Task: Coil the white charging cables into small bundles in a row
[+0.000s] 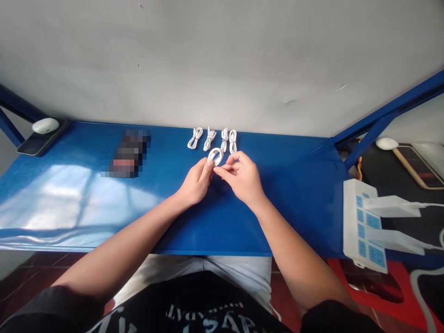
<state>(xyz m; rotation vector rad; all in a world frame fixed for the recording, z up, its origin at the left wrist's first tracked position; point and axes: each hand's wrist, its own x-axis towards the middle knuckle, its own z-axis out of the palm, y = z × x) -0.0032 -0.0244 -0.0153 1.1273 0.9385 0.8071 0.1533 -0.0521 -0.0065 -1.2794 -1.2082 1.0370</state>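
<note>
A coiled white cable is held over the middle of the blue table, its loop standing up between my hands. My left hand is closed around the lower left of the coil, thumb on top. From the right, my right hand pinches at the coil's lower edge with thumb and fingertips; the exact piece of cable between them is too small to make out. Just beyond, several bundled white cables stand in a row, among them a left bundle, a second bundle and a right bundle.
The blue table meets a grey wall. A blurred dark object lies left. A white mouse rests on a phone at far left. On the right are a power strip with plugged-in chargers and another phone.
</note>
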